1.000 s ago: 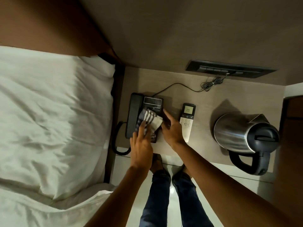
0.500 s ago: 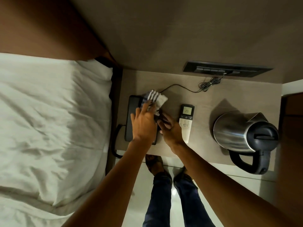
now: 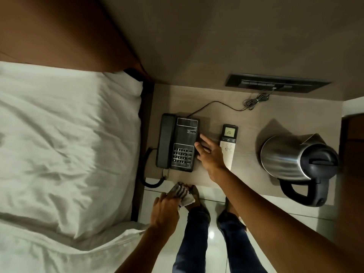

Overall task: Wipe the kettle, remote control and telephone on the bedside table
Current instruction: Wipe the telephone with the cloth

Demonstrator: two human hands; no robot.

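A black telephone with keypad and handset lies on the left of the bedside table. My right hand rests with spread fingers against the phone's right edge, partly covering the white remote control, whose screen reads 20. My left hand is off the table, below its front edge, gripping a striped cloth. A steel kettle with black lid and handle stands at the right.
A white pillow and bedding fill the left side. The phone's thin cable runs to a dark socket panel on the wall. A coiled handset cord hangs over the table's front-left corner. My legs and feet are below.
My left hand has pulled the cloth back off the telephone, from its far end to below the table's front edge. The whole phone is uncovered. My right hand stays at the phone's right side.
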